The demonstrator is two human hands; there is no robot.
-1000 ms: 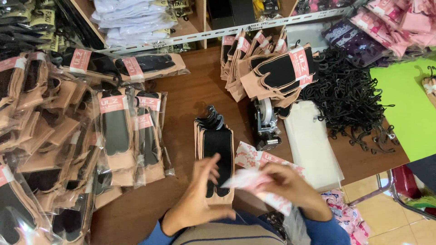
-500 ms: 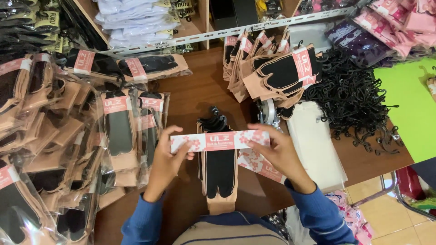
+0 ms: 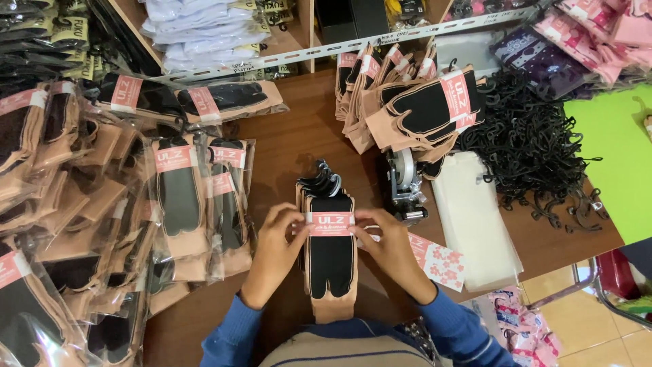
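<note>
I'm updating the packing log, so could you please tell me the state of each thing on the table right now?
Left hand: pinching the band's left end.
Right hand: pinching the band's right end.
Pink paper band: wrapped across the top pair.
Stack of black and tan socks: lying flat, not bagged.
Bagged socks: in clear bags, piled.
Tape dispenser: untouched.
Black hangers: loose heap.
Clear bags: flat, empty stack.

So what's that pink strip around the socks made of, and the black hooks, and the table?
Pink band: likely thin paper, matte, bending flat around the socks. Hooks: probably plastic, thin and slightly shiny. Table: wood or wood-look, brown with faint grain.
</note>
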